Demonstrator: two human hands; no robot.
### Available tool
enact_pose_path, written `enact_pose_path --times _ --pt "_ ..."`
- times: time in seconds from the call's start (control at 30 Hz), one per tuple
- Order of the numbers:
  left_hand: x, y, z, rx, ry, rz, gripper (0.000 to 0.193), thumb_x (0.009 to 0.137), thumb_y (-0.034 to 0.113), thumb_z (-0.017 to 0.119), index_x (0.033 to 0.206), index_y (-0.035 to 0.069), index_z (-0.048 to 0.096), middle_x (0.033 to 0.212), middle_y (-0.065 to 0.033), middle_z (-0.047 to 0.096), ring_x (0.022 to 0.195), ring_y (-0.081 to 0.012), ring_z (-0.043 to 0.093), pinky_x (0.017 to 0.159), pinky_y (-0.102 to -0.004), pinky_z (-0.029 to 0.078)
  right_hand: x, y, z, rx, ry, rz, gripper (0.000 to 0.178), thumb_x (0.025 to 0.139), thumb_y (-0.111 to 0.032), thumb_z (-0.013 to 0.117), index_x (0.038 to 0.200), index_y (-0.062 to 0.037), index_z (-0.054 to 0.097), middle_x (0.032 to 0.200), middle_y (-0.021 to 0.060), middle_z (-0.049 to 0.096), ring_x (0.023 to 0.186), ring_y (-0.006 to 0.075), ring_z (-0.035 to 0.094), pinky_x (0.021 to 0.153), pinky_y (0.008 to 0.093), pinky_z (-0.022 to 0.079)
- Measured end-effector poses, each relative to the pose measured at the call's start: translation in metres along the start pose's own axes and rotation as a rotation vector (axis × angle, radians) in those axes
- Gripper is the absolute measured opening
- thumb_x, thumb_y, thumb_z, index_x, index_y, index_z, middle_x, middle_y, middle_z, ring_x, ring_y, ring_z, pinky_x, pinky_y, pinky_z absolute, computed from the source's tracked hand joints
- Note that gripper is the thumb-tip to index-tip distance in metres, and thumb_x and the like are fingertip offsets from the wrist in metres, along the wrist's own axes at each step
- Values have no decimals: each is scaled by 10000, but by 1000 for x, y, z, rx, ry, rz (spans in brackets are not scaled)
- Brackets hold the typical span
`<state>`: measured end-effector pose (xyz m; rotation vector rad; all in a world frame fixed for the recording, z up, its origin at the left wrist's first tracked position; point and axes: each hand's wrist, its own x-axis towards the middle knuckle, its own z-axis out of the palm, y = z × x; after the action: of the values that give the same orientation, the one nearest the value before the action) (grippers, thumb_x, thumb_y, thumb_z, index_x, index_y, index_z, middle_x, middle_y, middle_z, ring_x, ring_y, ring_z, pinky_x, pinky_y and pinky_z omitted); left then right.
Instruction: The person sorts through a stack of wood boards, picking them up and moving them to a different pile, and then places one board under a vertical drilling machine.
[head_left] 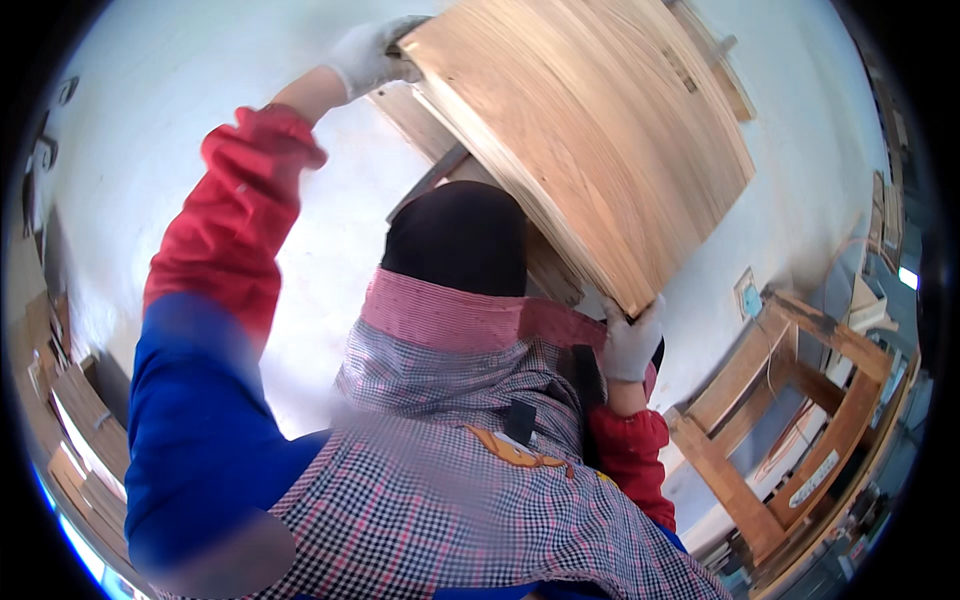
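A broad wooden panel (590, 140) with pale brown grain lies tilted in front of me, a corner pointing back toward my body. My left hand (375, 58), in a whitish glove, grips its far left corner, the fingers curled round the edge. At the near corner my right hand (632, 340), gloved too, pinches the edge, with part of its fingers hidden. Beneath the panel, wooden boards (415, 120) and a dark bar (428, 182) show in part. A small dark slot is cut near the panel's far right side.
To the right stands a wooden frame (735, 510) with open spaces between its rails. Stacked boards (92, 420) line the left rim. A piece of wood (725, 65) sticks out past the panel's far right edge. A blue wall socket (748, 296) is beyond the frame.
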<state>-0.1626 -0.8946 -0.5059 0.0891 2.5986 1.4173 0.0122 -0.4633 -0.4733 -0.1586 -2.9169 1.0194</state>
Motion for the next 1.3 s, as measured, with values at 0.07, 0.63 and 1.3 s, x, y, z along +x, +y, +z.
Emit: enact_pose_path --times 0.07,0.63,1.3 --pt "5 -39 5 -191 -38 71 670 707 154 718 1286 54 395 1165 -97 531 1017 -208 529 858 -316 441 2 3 5 138 0 -77 482 720 -46 658 1130 17 412 929 164 599 816 299 604 735 351 476" --pt "10 -79 70 348 117 -65 301 702 229 645 944 52 616 868 -173 625 806 -345 588 719 -374 466 8 91 75 -69 -220 -24 306 711 -160 678 951 15 606 1001 175 599 964 329 543 854 400 402" --pt "22 -90 60 272 50 74 229 702 192 631 859 27 603 718 -139 575 612 -209 524 599 -344 444 6 87 63 234 -294 239 372 725 -159 629 1048 11 557 970 180 608 937 320 566 800 391 448"
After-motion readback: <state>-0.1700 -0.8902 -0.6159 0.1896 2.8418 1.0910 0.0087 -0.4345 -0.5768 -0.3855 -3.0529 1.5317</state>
